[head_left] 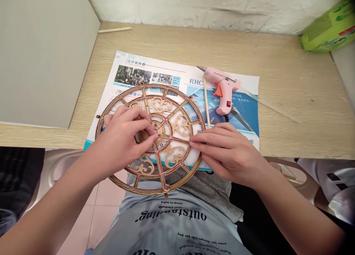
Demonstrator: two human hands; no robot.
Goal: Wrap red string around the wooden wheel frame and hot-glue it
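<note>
A round, wheel-like gold frame (pixel 162 170) with spokes, rings and scroll ornaments lies tilted over the desk's front edge. A thin red wire (pixel 179 139) runs along some spokes and the inner ring. At the hub, my left hand (pixel 124 136) pinches thumb and forefinger, seemingly on the wire; the fingers cover much of the hub's left side. My right hand (pixel 230 149) reaches over the outer ring at the right, its fingertips pinched at the end of a spoke where the red wire meets the inner ring.
Beneath the frame, a printed leaflet (pixel 166 68) covers the wooden desk (pixel 280 88). A pink glue gun (pixel 222 83) with a clear glue stick (pixel 273 107) lies on it, beside a thin wooden stick (pixel 206 103). Grey board (pixel 41 55) stands left; a green package (pixel 330 25) sits back right.
</note>
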